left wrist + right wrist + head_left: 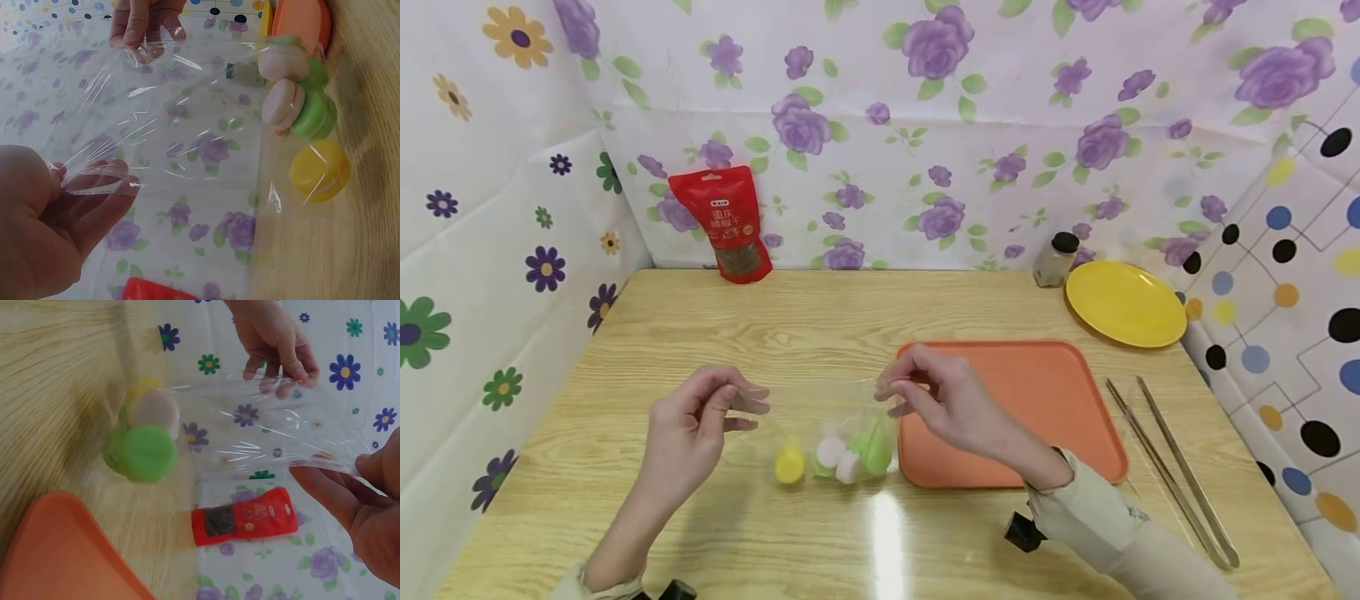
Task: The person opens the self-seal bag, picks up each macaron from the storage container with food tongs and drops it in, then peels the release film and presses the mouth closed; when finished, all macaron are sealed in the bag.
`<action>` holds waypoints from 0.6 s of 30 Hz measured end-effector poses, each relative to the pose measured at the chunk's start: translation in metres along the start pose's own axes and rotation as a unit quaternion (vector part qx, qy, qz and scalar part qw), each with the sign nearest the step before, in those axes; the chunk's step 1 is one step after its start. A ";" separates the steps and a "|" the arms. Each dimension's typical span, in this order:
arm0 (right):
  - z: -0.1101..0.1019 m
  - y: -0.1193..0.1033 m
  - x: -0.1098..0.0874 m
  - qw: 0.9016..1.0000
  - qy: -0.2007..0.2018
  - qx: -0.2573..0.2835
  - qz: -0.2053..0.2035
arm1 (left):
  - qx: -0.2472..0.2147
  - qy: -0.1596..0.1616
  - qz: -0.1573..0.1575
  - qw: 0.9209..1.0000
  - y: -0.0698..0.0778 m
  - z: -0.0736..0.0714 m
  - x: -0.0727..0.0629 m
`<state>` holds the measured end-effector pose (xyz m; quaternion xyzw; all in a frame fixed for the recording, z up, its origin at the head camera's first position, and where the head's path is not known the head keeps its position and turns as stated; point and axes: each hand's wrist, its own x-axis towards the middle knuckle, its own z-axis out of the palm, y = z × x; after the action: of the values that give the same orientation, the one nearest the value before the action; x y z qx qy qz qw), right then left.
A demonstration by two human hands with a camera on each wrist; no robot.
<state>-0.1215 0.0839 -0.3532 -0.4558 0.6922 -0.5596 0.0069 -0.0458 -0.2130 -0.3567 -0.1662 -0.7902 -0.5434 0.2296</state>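
A clear plastic bag (169, 119) is stretched between both hands above the table. Toy macarons lie in its bottom: a yellow macaron (789, 465), pale pinkish-white ones (283, 103) and green ones (149, 454). My left hand (696, 425) pinches one upper corner of the bag between thumb and fingers. At the opposite upper corner, my right hand (943, 400) pinches the film the same way. The bag's body hangs down from both grips, its filled end lowest.
An orange tray (1000, 408) lies right of the bag, partly under the right forearm. Metal tongs (1180, 467) rest beyond it. At the back stand a yellow plate (1126, 303), a black-capped jar (1055, 260) and a red pouch (724, 221) against the flowered backdrop.
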 end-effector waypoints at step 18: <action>0.003 0.019 0.021 0.984 -0.027 0.097 0.147 | -0.059 -0.079 -0.099 0.990 -0.031 -0.008 0.022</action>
<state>-0.1438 0.0670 -0.3587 -0.3614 0.6933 -0.6046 0.1519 -0.0782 -0.2315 -0.3666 -0.1433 -0.7848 -0.5944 0.1012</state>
